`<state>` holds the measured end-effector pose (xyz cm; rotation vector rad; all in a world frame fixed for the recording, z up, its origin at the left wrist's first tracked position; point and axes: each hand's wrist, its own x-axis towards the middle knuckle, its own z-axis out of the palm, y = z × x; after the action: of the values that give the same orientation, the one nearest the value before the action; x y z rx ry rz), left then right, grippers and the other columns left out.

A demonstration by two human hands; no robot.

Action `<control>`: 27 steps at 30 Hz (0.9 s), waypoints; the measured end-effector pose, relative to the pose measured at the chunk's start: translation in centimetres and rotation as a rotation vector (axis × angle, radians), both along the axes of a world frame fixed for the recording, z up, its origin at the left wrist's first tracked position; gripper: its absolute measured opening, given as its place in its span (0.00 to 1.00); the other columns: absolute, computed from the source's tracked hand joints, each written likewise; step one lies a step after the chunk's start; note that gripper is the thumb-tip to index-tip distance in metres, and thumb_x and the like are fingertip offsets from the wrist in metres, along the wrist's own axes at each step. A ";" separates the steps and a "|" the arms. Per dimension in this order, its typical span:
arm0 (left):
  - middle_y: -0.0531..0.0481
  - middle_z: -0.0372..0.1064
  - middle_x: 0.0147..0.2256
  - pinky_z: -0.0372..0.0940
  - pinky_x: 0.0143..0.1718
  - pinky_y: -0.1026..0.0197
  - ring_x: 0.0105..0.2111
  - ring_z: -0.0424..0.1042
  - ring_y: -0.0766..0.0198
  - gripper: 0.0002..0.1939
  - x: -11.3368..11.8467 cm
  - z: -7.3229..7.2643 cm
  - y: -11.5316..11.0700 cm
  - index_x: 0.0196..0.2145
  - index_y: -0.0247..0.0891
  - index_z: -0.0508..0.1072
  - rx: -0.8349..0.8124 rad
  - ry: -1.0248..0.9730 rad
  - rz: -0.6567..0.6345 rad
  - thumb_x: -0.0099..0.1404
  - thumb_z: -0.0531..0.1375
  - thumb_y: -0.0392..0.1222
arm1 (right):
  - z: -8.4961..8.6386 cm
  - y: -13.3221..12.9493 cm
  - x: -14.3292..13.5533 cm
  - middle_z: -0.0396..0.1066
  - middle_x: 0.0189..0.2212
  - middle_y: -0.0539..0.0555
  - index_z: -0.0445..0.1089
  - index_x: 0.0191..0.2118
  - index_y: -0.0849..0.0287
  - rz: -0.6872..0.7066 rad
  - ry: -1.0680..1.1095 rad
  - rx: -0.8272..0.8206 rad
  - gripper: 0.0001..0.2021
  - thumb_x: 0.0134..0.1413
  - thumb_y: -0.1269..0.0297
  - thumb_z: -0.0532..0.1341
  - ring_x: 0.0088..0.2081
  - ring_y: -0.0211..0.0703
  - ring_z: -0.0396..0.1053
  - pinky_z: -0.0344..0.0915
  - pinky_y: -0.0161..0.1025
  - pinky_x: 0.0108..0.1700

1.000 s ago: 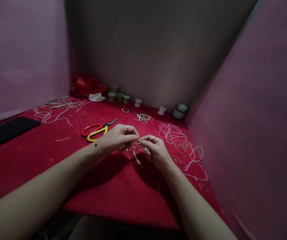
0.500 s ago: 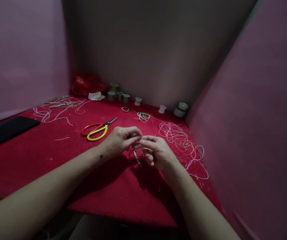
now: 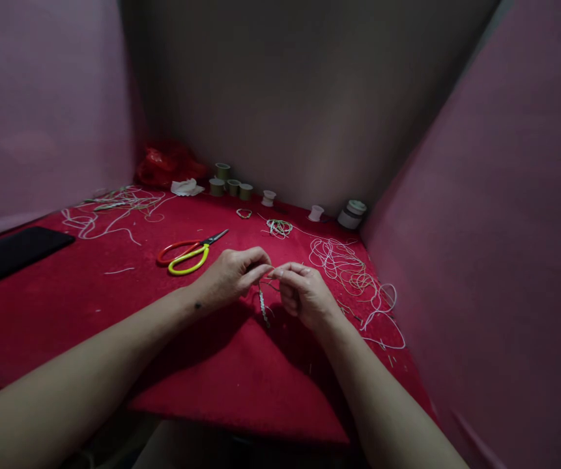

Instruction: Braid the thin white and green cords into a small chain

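Observation:
Above the red cloth my left hand is closed, thumb and index finger pinching a thin cord. A braided cord piece hangs just below its fingertips. My right hand is closed beside it, pinching a thin strand that runs towards the left fingertips. The two hands almost touch at the fingertips. Scissors with one red and one yellow handle lie to the left of my left hand, blades pointing away.
Behind stand green spools, white spools and a jar. Loose cord spreads at the right, more cord at the left. A black flat object lies far left, a red bag at the back.
The fingers of my right hand have curled in closer. The braided piece now hangs straighter and shows more fully below the hands.

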<state>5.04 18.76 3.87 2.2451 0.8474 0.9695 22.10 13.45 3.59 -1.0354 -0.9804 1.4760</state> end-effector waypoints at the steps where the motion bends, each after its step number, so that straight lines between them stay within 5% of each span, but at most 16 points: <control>1: 0.57 0.63 0.19 0.57 0.24 0.66 0.19 0.62 0.69 0.09 0.0 0.0 0.1 0.31 0.37 0.72 -0.005 0.015 0.008 0.66 0.56 0.42 | -0.1 0.1 0.1 0.56 0.11 0.39 0.71 0.28 0.60 0.004 -0.006 0.006 0.12 0.40 0.58 0.70 0.11 0.27 0.48 0.44 0.29 0.12; 5: 0.52 0.70 0.25 0.61 0.30 0.63 0.25 0.67 0.65 0.08 -0.2 0.2 0.6 0.31 0.37 0.73 0.009 0.039 0.119 0.63 0.57 0.42 | -0.5 0.3 0.3 0.58 0.12 0.41 0.74 0.29 0.61 -0.005 -0.005 0.037 0.12 0.41 0.58 0.71 0.11 0.28 0.49 0.44 0.29 0.12; 9: 0.51 0.71 0.28 0.63 0.28 0.63 0.25 0.68 0.65 0.07 -0.4 0.8 0.5 0.37 0.38 0.72 -0.038 -0.109 0.301 0.62 0.59 0.42 | -0.5 0.4 0.4 0.73 0.19 0.47 0.75 0.31 0.62 -0.072 0.078 0.033 0.12 0.43 0.60 0.71 0.12 0.26 0.47 0.42 0.29 0.12; 14: 0.57 0.62 0.18 0.57 0.20 0.66 0.17 0.60 0.69 0.08 -0.1 1.2 -0.6 0.31 0.36 0.73 -0.314 -0.202 0.136 0.60 0.59 0.44 | 0.0 0.6 0.6 0.78 0.24 0.50 0.73 0.32 0.62 -0.135 0.181 -0.006 0.09 0.43 0.64 0.70 0.11 0.24 0.43 0.39 0.29 0.12; 17: 0.59 0.58 0.16 0.53 0.19 0.66 0.16 0.57 0.69 0.12 0.4 1.0 -0.9 0.36 0.33 0.76 -0.458 -0.118 0.065 0.58 0.59 0.43 | 0.1 0.8 0.8 0.77 0.23 0.49 0.73 0.31 0.62 -0.130 0.242 -0.021 0.08 0.43 0.66 0.69 0.11 0.24 0.41 0.38 0.28 0.12; 20: 0.59 0.60 0.18 0.53 0.21 0.65 0.18 0.58 0.69 0.16 1.1 0.2 -1.0 0.40 0.32 0.78 -0.450 -0.011 0.028 0.56 0.60 0.43 | 0.2 0.8 1.1 0.76 0.21 0.48 0.73 0.31 0.62 -0.100 0.275 -0.040 0.07 0.43 0.67 0.69 0.10 0.24 0.40 0.37 0.28 0.11; 24: 0.55 0.66 0.21 0.57 0.26 0.65 0.23 0.63 0.67 0.08 1.8 -0.5 -1.3 0.30 0.34 0.77 -0.448 0.059 -0.051 0.56 0.60 0.40 | 0.2 0.9 1.8 0.76 0.22 0.48 0.74 0.32 0.62 -0.051 0.264 -0.020 0.08 0.44 0.66 0.69 0.11 0.23 0.40 0.37 0.27 0.12; 27: 0.57 0.64 0.19 0.56 0.22 0.65 0.19 0.61 0.68 0.11 1.5 0.0 -1.1 0.36 0.34 0.77 -0.527 0.042 -0.065 0.56 0.61 0.41 | 0.3 0.9 2.2 0.73 0.18 0.47 0.75 0.31 0.62 -0.011 0.248 -0.021 0.08 0.43 0.66 0.69 0.10 0.23 0.41 0.37 0.27 0.12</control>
<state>6.53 17.66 3.86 1.8285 0.9166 0.5826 24.34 14.33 3.91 -0.8472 -0.7825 1.5653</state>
